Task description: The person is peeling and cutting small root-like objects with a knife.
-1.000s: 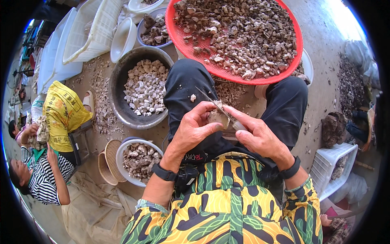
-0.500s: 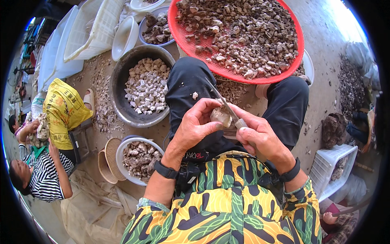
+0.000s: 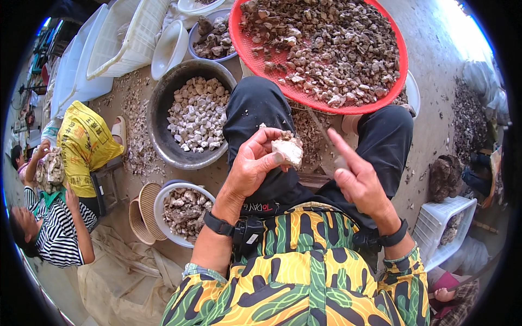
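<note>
My left hand [image 3: 254, 163] grips a whitish lump [image 3: 289, 151] with rough brown skin on its far side, held over my lap. It looks like a piece of tuber or fungus, but I cannot tell its kind. Just to the right, my right hand [image 3: 360, 185] is closed round the pale handle of a knife [image 3: 321, 125], with the index finger stretched forward. Blurred by motion, the blade points away from me and stands apart from the lump. A small pale scrap [image 3: 262, 125] lies on my left knee.
Ahead is a red mesh tray [image 3: 235, 32] heaped with brown and whitish pieces. A dark basin [image 3: 155, 138] of paler chunks stands left of my knee, near a white bowl [image 3: 161, 217] of rough pieces. Farther left sits a co-worker [image 3: 60, 239]; a white crate [image 3: 429, 231] stands at right.
My right hand has drawn the knife off the lump and moved slightly right, its index finger now extended. The lump has turned in my left hand, showing a white face.
</note>
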Demonstrator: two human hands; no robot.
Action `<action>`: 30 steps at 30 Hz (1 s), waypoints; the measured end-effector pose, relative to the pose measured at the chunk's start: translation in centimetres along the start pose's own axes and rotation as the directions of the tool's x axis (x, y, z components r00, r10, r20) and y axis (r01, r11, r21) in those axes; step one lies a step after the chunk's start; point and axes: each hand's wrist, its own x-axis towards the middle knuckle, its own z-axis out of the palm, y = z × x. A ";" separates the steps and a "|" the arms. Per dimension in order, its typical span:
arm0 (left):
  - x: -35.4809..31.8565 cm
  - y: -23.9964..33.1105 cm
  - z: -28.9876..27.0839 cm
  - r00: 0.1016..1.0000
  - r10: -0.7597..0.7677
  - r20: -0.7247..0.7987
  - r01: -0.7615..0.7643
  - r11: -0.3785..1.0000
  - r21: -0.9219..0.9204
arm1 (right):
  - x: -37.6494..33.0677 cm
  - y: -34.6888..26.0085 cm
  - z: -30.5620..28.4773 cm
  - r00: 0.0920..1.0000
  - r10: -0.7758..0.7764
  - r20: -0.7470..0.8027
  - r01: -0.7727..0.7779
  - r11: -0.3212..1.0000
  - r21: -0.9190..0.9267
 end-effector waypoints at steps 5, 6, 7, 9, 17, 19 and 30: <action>0.5 -0.4 0.2 0.999 0.029 -0.025 -0.030 0.999 -0.011 | 0.1 1.4 1.3 0.957 -0.265 0.115 0.289 0.862 -0.418; 0.5 -0.6 0.3 0.999 0.028 -0.025 -0.029 1.000 -0.011 | 0.1 1.5 1.3 0.958 -0.264 0.114 0.288 0.862 -0.418; 0.5 -0.6 0.2 0.998 0.050 -0.030 -0.050 0.999 0.001 | 0.3 1.5 1.4 0.951 -0.289 0.112 0.309 0.848 -0.431; 0.3 -0.6 0.2 0.997 0.071 -0.035 -0.070 0.997 0.015 | 0.3 1.5 1.3 0.943 -0.314 0.107 0.328 0.834 -0.443; 0.2 -0.7 1.1 0.989 0.114 -0.095 -0.128 0.979 -0.160 | -1.5 2.0 -0.1 0.920 -0.351 0.178 0.388 0.737 -0.554; 0.4 -0.7 1.1 0.988 0.116 -0.104 -0.131 0.979 -0.155 | -1.5 2.0 -0.2 0.922 -0.346 0.174 0.381 0.728 -0.570; 0.7 -0.9 1.4 0.978 0.135 -0.157 -0.167 0.962 -0.214 | -1.7 2.4 -0.4 0.930 -0.330 0.162 0.359 0.723 -0.590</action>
